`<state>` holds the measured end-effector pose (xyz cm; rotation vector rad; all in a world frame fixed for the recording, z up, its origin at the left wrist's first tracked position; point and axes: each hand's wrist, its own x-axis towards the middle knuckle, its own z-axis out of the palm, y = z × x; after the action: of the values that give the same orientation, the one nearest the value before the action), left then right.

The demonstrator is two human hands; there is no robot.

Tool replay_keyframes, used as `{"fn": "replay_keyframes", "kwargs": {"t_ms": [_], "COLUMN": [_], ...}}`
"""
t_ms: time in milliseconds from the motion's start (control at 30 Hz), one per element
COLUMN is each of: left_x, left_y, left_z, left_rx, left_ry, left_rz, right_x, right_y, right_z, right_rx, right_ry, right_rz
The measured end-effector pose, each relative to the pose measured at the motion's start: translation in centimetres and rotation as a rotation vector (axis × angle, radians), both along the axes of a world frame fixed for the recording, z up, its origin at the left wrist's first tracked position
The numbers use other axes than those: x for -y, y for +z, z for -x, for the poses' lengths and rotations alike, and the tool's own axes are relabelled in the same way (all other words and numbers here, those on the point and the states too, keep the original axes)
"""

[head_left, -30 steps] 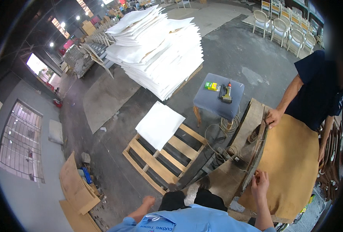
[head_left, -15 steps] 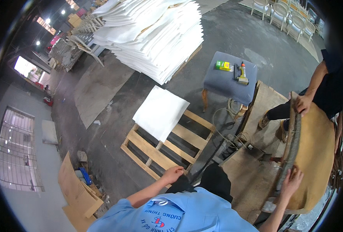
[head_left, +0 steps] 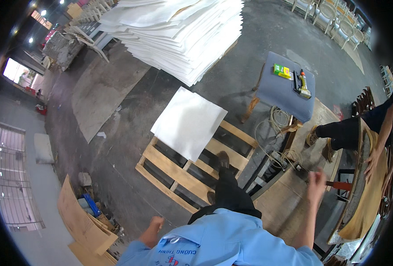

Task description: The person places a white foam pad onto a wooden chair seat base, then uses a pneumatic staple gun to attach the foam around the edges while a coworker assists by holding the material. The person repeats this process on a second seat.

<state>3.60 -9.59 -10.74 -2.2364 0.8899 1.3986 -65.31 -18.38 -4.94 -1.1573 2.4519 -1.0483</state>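
Observation:
Low on the left, my left hand (head_left: pixel 156 223) hangs beside my body over the dark floor, its fingers loosely curled with nothing visible in them. My right hand (head_left: pixel 316 186) is raised on the right and smeared by motion, so its fingers cannot be read. It is apart from the curved tan panel with a grey padded edge (head_left: pixel 364 177), which stands at the far right. Another person's hand (head_left: pixel 373 163) rests on that panel. One of my feet (head_left: pixel 223 158) is over the wooden pallet (head_left: pixel 161 166), near white sheets (head_left: pixel 188 124) lying on it.
A tall stack of white sheets (head_left: pixel 183 40) stands ahead. On a grey upholstered stool (head_left: pixel 280 91) lie a nail gun (head_left: pixel 303 84) and a green-yellow box (head_left: pixel 282 71). A coiled hose (head_left: pixel 279 117) trails on the floor. Cardboard pieces (head_left: pixel 79 213) lean at the left; chairs (head_left: pixel 325 13) stand far right.
My right hand has left the tan panel and moved up and left. My left hand has swung down and left. One foot has stepped forward over the pallet. The panel now stands farther right.

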Motion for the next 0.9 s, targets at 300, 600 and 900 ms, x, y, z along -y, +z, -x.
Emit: {"fn": "replay_keyframes", "kwargs": {"t_ms": [300, 600, 900], "left_x": [13.4, 15.6, 14.9], "left_y": [-9.0, -17.4, -21.6], "left_z": [9.0, 13.8, 14.7], "left_rx": [-0.376, -0.099, 0.0], "left_ry": [0.42, -0.015, -0.021], "left_rz": [0.283, -0.003, 0.162], "right_x": [21.0, 33.6, 43.7], "right_y": [-21.2, -48.0, -68.6], "right_z": [-22.9, -32.2, -40.0], "right_rx": [0.862, 0.974, 1.581], "right_ry": [0.338, 0.154, -0.13], "right_rz": [-0.623, -1.134, -0.392]}}
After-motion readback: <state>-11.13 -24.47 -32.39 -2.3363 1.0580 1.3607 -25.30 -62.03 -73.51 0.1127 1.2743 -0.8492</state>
